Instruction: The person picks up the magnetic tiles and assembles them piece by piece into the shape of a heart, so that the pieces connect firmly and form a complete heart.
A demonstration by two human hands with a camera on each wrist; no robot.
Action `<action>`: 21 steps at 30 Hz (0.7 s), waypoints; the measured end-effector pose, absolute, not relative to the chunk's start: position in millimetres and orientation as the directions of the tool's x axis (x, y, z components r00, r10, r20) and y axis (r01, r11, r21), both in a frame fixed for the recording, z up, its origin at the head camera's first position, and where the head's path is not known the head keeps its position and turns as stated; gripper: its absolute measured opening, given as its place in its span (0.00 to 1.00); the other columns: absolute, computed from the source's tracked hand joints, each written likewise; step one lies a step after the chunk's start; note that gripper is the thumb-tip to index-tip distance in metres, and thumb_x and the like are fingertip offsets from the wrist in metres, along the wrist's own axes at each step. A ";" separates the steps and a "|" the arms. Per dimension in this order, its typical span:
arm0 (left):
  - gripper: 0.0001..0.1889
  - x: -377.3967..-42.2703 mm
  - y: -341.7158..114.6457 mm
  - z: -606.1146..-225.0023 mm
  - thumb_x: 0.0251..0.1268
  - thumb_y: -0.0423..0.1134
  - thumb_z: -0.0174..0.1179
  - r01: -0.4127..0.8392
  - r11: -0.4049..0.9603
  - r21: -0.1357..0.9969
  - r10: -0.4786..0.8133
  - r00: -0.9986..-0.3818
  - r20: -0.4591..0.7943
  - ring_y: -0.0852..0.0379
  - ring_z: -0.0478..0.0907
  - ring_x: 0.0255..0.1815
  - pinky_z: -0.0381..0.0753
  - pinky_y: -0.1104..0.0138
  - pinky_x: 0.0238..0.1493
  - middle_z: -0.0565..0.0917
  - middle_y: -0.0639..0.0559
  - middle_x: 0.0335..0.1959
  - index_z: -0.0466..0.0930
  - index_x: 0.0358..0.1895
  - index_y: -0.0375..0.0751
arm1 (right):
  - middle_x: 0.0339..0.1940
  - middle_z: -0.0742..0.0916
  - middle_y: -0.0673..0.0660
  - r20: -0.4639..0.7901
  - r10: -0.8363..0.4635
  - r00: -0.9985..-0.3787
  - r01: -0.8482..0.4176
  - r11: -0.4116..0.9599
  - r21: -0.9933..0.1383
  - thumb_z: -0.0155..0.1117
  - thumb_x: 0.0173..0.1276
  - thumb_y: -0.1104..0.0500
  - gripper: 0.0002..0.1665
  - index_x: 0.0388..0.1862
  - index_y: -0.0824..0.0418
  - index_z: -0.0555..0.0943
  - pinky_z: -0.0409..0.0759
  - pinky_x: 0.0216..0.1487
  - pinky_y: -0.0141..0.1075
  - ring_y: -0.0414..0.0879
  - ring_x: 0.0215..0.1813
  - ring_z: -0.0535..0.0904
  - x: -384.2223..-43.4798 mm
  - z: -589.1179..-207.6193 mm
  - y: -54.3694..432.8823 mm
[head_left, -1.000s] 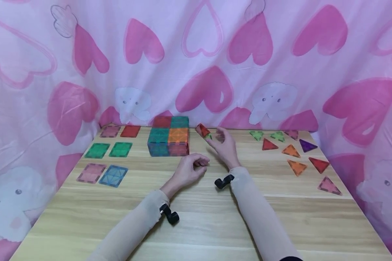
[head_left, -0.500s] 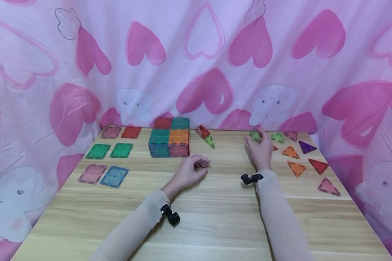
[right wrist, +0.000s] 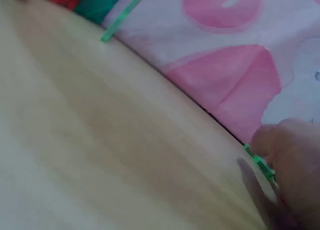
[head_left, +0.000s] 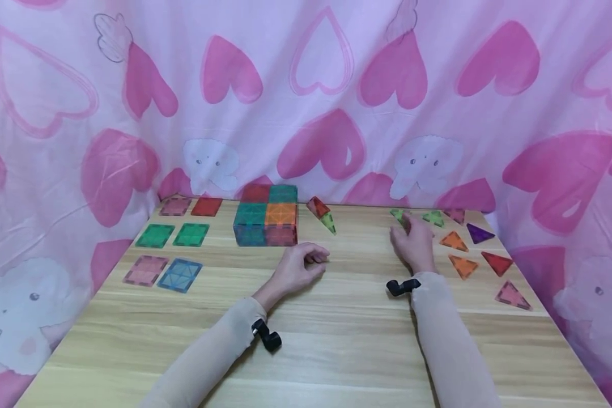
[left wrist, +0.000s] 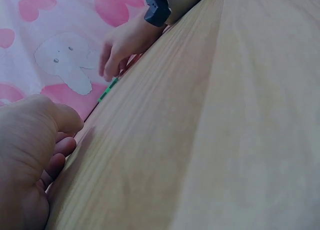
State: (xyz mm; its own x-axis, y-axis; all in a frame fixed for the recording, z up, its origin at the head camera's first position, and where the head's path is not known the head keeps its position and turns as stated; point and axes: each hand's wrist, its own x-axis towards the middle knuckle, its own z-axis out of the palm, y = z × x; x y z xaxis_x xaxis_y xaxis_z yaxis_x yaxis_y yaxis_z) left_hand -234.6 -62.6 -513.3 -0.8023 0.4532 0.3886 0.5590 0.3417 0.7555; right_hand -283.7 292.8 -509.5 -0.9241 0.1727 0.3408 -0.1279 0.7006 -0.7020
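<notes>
place: home-like curtained corner | wooden table (head_left: 336,340) | pink heart-print curtain (head_left: 270,122) | coloured tiles (head_left: 179,276)

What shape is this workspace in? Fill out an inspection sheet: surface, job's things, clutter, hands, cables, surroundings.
Surface: wooden table, pale grain.
Job's things: block; red-green piece right of it; loose squares at left, triangles at right.
Clutter: nothing seen.
Hands: left hand near the block, holding nothing; right hand at a green triangle, grip unclear.
Cables: nothing seen.
Surroundings: pink heart-print curtain behind and on both sides.
</notes>
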 end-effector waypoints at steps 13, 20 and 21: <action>0.13 -233.6 -63.9 -510.2 0.68 0.27 0.75 0.559 0.345 0.754 0.457 -0.801 0.385 0.54 0.90 0.45 0.90 0.62 0.51 0.94 0.49 0.45 0.91 0.54 0.36 | 0.63 0.89 0.68 0.394 -0.025 -0.919 -0.283 0.738 -0.612 0.69 0.79 0.65 0.20 0.66 0.68 0.85 0.80 0.70 0.62 0.66 0.67 0.83 -258.0 -509.0 276.9; 0.14 -234.8 -63.0 -514.0 0.67 0.28 0.75 0.555 0.345 0.757 0.456 -0.804 0.381 0.56 0.89 0.45 0.89 0.63 0.51 0.94 0.50 0.45 0.91 0.54 0.37 | 0.59 0.93 0.59 0.361 -0.103 -0.927 -0.332 0.675 -0.658 0.74 0.79 0.63 0.16 0.62 0.60 0.89 0.87 0.59 0.55 0.56 0.59 0.90 -225.6 -507.9 274.3; 0.14 -234.7 -62.9 -513.8 0.67 0.28 0.75 0.556 0.346 0.756 0.457 -0.804 0.382 0.56 0.89 0.45 0.89 0.63 0.51 0.94 0.50 0.45 0.91 0.54 0.37 | 0.58 0.93 0.57 0.354 -0.113 -0.928 -0.333 0.676 -0.657 0.74 0.79 0.62 0.15 0.62 0.58 0.89 0.88 0.57 0.53 0.54 0.57 0.90 -220.4 -507.5 273.3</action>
